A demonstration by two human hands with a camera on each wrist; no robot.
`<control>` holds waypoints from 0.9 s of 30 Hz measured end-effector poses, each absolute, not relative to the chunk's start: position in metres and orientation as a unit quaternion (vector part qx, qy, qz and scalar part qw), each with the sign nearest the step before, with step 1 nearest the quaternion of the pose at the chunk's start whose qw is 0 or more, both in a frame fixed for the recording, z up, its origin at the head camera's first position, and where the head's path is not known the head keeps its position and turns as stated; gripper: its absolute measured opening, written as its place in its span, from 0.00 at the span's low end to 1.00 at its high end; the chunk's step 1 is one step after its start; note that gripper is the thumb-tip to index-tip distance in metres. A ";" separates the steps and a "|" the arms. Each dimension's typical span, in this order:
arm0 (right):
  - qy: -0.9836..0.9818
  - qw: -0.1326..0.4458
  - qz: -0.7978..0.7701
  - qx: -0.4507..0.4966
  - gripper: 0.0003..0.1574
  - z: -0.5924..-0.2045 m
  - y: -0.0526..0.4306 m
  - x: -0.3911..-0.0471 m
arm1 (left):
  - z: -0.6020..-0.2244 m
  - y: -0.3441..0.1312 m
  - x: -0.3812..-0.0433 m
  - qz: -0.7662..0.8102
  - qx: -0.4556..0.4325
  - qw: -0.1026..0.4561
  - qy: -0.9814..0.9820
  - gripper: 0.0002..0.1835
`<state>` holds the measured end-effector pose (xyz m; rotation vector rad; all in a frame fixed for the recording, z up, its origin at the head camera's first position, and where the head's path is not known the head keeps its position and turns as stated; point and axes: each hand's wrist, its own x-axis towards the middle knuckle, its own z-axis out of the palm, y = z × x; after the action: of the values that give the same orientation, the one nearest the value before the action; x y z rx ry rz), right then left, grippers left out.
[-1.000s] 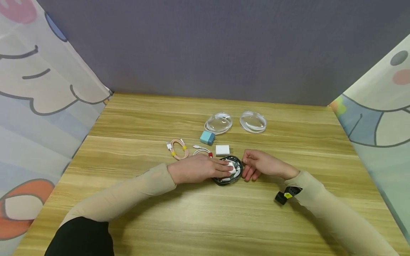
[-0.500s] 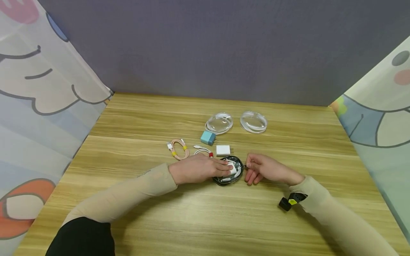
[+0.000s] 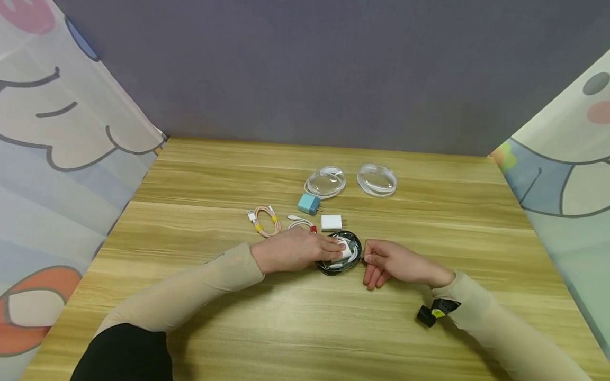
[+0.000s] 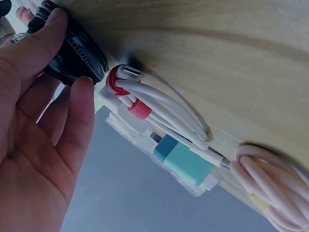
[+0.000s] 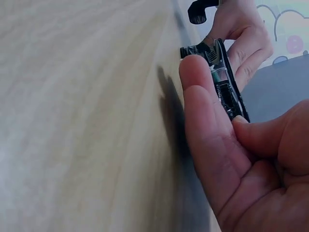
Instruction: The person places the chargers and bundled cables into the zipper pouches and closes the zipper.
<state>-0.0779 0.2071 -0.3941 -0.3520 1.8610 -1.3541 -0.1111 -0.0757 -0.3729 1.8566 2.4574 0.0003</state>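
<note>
A round black zippered case (image 3: 330,269) lies on the table, a white charger plug (image 3: 344,250) and white cable showing in it. My left hand (image 3: 293,248) holds it from the left, fingers over its top; in the left wrist view its thumb lies across the zip teeth of the case (image 4: 79,50). At the right edge my right hand (image 3: 395,262) pinches what seems to be the zipper pull, mostly hidden by the fingers. Parted zip teeth show on the case (image 5: 227,94) in the right wrist view, with the right thumb (image 5: 258,137) at its edge.
Behind the case lie a white charger (image 3: 331,223), a blue charger (image 3: 308,204) and a white cable (image 3: 300,221) with a red tie. A pink cable (image 3: 267,221) is left. Two coiled cables in clear holders, the left one (image 3: 325,181) and right one (image 3: 376,180), lie farther back.
My right hand has moved along the right edge of the case toward me, still pinching there. My left hand keeps its place on the case.
</note>
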 end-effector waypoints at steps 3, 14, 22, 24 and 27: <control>0.722 0.400 -0.547 -0.140 0.12 -0.396 0.208 -0.079 | -0.372 -0.075 -0.111 -0.004 0.603 0.026 0.798 0.30; 0.696 0.406 -0.577 -0.129 0.19 -0.398 0.213 -0.086 | -0.371 -0.079 -0.106 -0.025 0.621 0.001 0.784 0.32; 0.721 0.373 -0.569 -0.133 0.20 -0.392 0.217 -0.088 | -0.369 -0.096 -0.098 -0.012 0.637 0.011 0.771 0.30; 0.730 0.353 -0.570 -0.132 0.19 -0.391 0.218 -0.089 | -0.369 -0.102 -0.096 0.001 0.636 0.017 0.771 0.29; 0.748 0.307 -0.575 -0.128 0.18 -0.390 0.220 -0.092 | -0.369 -0.112 -0.094 0.040 0.630 0.028 0.775 0.29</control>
<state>-0.0921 0.2197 -0.3902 -0.3392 1.9780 -1.5197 -0.0937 -0.1123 -0.3686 1.9438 2.3943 0.1242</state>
